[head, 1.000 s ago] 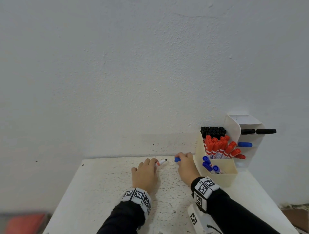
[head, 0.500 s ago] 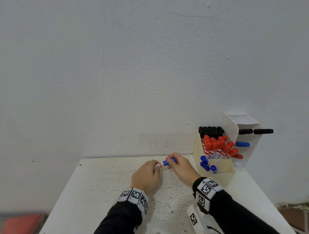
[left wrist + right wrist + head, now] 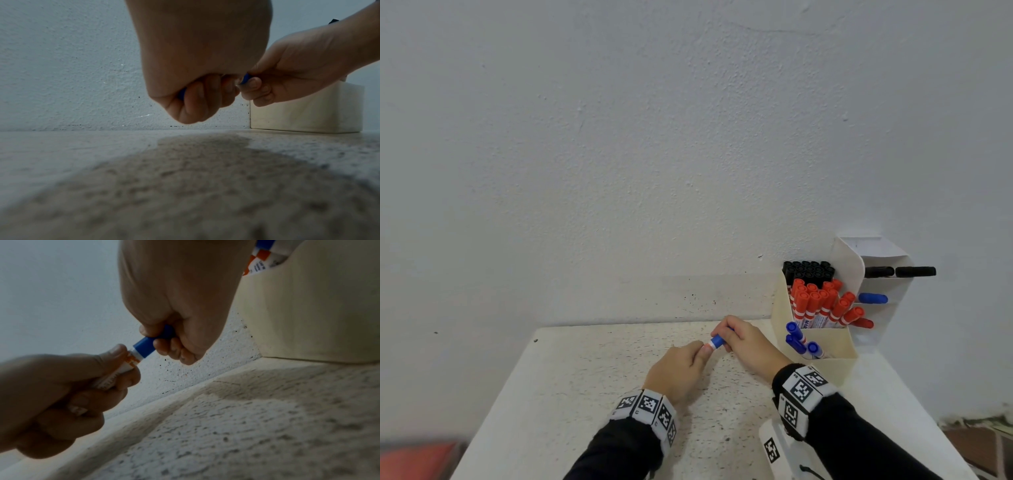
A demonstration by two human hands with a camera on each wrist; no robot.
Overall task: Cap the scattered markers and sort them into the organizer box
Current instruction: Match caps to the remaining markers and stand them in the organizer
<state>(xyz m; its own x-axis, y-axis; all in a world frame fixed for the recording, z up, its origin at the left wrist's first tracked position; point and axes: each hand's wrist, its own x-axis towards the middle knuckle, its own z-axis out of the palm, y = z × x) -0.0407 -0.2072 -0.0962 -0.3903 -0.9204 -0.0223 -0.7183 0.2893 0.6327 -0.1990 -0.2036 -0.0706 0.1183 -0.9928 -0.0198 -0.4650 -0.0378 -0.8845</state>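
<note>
Both hands hold one white marker point(image 3: 123, 369) just above the white speckled table point(image 3: 585, 383). My left hand point(image 3: 700, 351) grips its barrel in a fist; the barrel shows orange-red bands. My right hand point(image 3: 724, 337) pinches the blue cap point(image 3: 716, 341), which sits over the marker's tip. The right wrist view shows the cap point(image 3: 145, 346) against the barrel's white collar. The cream organizer box point(image 3: 822, 363) stands to the right, by the wall. It holds black markers point(image 3: 808, 269) at the back, red markers point(image 3: 822, 301) in the middle and blue markers point(image 3: 799, 341) in front.
A white holder point(image 3: 887, 260) stands behind the box, with black markers point(image 3: 900, 271), a blue one point(image 3: 873, 298) and a red one point(image 3: 864, 323) poking out sideways. The wall runs along the table's far edge. A white tagged device point(image 3: 777, 448) lies near the front edge.
One second ago the blue cap and the marker's bare tip were apart. My right hand brought the cap leftward onto the tip; the hands have drawn together.
</note>
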